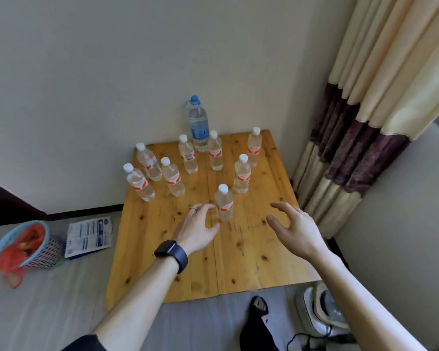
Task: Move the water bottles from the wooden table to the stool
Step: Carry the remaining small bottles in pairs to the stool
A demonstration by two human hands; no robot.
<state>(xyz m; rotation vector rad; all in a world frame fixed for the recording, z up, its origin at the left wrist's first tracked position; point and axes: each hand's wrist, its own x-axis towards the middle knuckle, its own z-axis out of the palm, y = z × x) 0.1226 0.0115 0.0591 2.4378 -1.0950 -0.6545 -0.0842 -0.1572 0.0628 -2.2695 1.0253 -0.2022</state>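
Pretty plain room: off-white walls [112, 72] meeting in a corner, dark baseboard [81, 212] along the bottom. Cream-and-purple curtain [360, 117] hangs at 2 o'clock. Grey floor [48, 300]. At 9 o'clock sits a little patterned bin [48, 255] with a red bag [23, 247], and a printed packet [89, 236] lies just beside it. White appliance [319, 312] at 5 o'clock.

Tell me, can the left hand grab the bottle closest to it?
Probably yes. The left hand is open right beside the nearest bottle, fingers curved toward it, and nothing stands between them. The other bottles stand farther back on the table, out of the way.
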